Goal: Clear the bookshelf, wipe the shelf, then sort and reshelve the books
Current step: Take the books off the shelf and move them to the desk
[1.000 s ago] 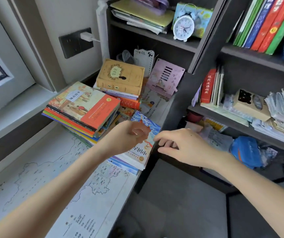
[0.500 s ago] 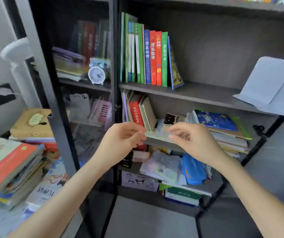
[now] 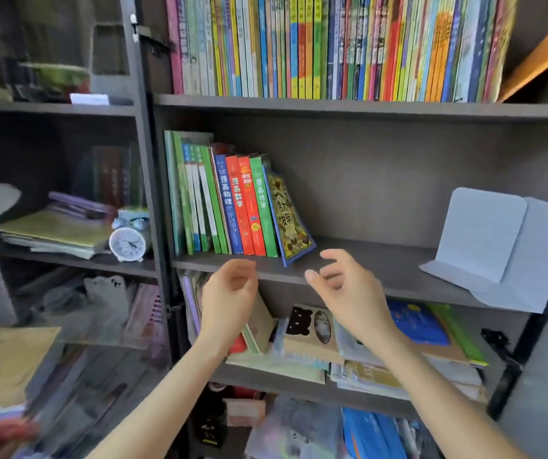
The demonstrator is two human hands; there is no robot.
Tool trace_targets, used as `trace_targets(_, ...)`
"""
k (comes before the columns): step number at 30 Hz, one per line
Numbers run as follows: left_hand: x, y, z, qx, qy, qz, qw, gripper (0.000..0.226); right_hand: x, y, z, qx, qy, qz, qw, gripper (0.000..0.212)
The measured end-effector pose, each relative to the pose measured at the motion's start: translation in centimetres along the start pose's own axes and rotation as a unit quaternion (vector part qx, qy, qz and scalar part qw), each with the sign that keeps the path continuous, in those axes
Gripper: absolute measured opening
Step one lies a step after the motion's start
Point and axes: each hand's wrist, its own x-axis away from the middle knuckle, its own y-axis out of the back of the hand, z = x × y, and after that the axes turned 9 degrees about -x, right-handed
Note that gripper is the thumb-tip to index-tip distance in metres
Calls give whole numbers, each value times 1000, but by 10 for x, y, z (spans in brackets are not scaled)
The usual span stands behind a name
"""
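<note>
A short row of upright books (image 3: 229, 207) stands at the left end of the middle shelf (image 3: 365, 270); green, blue and red spines, with a blue-edged picture book (image 3: 291, 217) leaning at its right end. My left hand (image 3: 233, 293) hovers in front of the shelf's front edge, just below the row, fingers curled and apart, holding nothing. My right hand (image 3: 345, 286) is raised beside it, below and right of the leaning book, fingers spread and empty. The right part of that shelf is bare apart from a pale bookend (image 3: 497, 246).
The upper shelf holds a tight row of thin colourful books (image 3: 332, 48). Below the middle shelf lie flat stacks of books and papers (image 3: 382, 346). A glass-door compartment on the left contains an alarm clock (image 3: 128, 241) and paper stacks. A tan book (image 3: 4, 362) lies at lower left.
The view has swung from the desk's book stacks up to the bookshelf. Both hands rose from the lower shelf level to the middle shelf edge and opened; a thin paper they pinched earlier is gone.
</note>
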Motion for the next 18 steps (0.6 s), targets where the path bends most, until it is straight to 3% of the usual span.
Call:
trace_targets(5,-85,-27,22,-28,-27,-84,996,24,-84,-52,-18,33,5,68,997,58)
trace_targets(10,-164,-50,46,-86,-36,-99,991,28,-165,-97,-27,56,13,17,998,65)
trace_targets(13,-197,-63,53,-125,-52,-100,986,31,-199,-117,-36,106,12,-16,994,60)
trace_targets(16,-215,-74,55,-118,-31,-118,986,33,-215,-129,-51,191,22,13,981,49)
trace_targets(18,-221,-79,56,-98,-16,-142,985,30,-221,-132,-62,192,61,-30,979,36)
